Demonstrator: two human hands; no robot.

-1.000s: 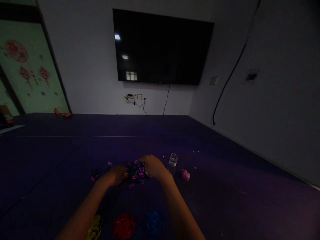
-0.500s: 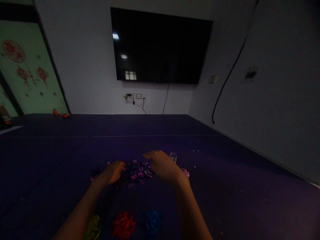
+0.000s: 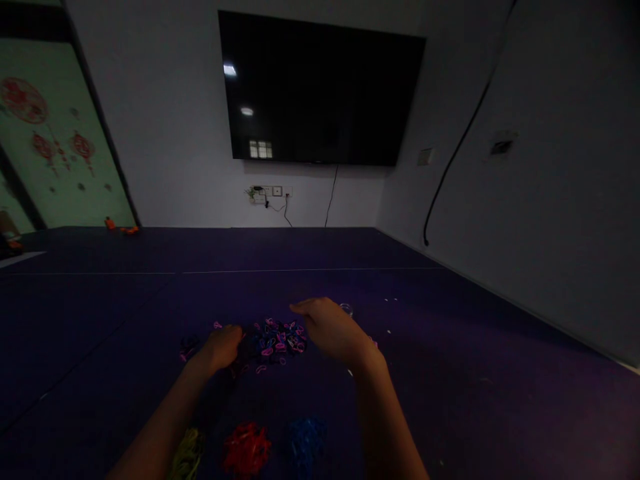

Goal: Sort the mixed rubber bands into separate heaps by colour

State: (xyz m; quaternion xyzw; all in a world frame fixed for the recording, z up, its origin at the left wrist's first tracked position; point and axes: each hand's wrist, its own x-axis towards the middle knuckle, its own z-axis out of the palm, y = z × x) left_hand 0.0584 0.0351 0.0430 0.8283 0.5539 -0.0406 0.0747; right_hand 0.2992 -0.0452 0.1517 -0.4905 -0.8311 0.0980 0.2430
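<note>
A mixed heap of small pink, blue and dark loops [image 3: 277,339] lies on the dark purple floor mat [image 3: 450,373]. My left hand [image 3: 223,347] rests curled at the heap's left edge; what it pinches is too dark to tell. My right hand [image 3: 333,328] hovers above the heap's right side with fingers loosely extended, holding nothing visible. It covers most of a small clear jar [image 3: 346,309] and a pink object behind it. Near me lie sorted piles: yellow [image 3: 187,453], red [image 3: 246,448], blue [image 3: 305,440].
A large black screen [image 3: 320,90] hangs on the white wall ahead, with sockets and a cable [image 3: 273,195] below it. A wall runs along the right. A few loops [image 3: 189,348] lie left of the heap. Small orange items [image 3: 120,227] sit at the far left.
My right hand has lifted off the heap and shifted right, now covering the jar and pink object. My left hand has stayed at the heap's left edge.
</note>
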